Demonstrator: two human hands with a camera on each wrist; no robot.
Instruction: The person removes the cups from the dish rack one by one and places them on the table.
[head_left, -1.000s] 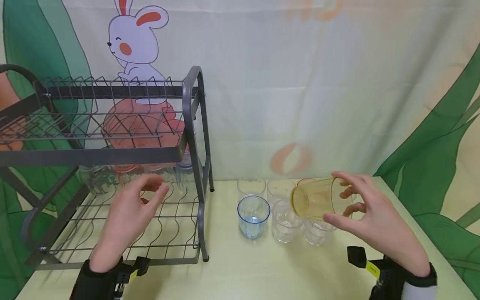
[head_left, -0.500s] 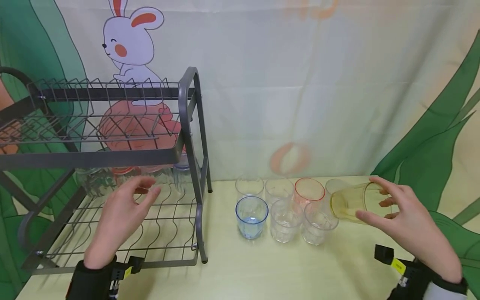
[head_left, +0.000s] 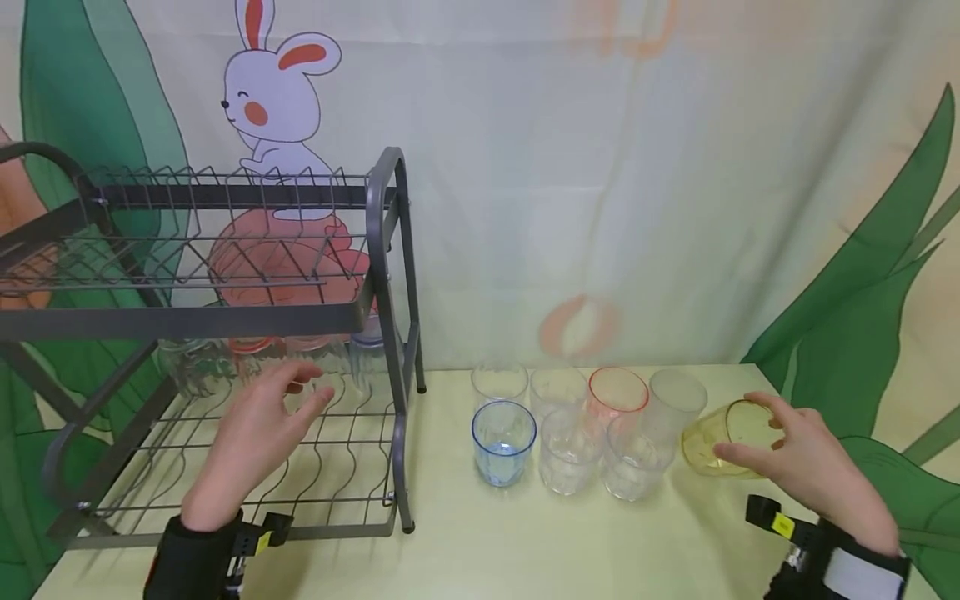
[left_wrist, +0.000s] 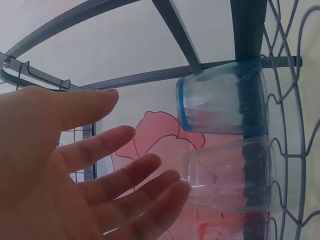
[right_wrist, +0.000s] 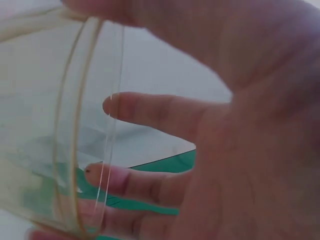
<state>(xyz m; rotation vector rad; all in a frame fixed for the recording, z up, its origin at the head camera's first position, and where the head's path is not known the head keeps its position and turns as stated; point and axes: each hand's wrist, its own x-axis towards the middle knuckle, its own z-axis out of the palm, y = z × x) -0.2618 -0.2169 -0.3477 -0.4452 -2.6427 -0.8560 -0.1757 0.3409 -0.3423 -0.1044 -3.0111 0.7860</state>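
While my right hand (head_left: 806, 462) reaches out low over the table (head_left: 525, 542), its fingers (right_wrist: 150, 114) and thumb curl around the yellow cup (head_left: 723, 440). This cup is tipped over on its side. Its open rim points toward my palm, and its bottom points away to the left. My thumb lies along the near side of it, and my other fingers go over the top and far side.

Just past my right fingertips, to the left, stands a bunch of cups. The nearest one is a frosted clear cup (head_left: 675, 404). Next come a red-rimmed cup (head_left: 617, 398), some more clear cups (head_left: 566, 450) and a blue-rimmed cup (head_left: 502, 437). The yellow cup is very close to the frosted one, but I cannot tell if they touch.

My left hand (head_left: 258, 433) floats over the bottom shelf of the gray dish rack (head_left: 378, 250). Its fingers (left_wrist: 115, 180) are spread loose and hold nothing. Just beyond those fingertips, two cups lie on the wire shelf, a blue-rimmed rack cup (left_wrist: 222, 102) and a clear rack cup (left_wrist: 227, 175). They sit side by side, close to my fingers.
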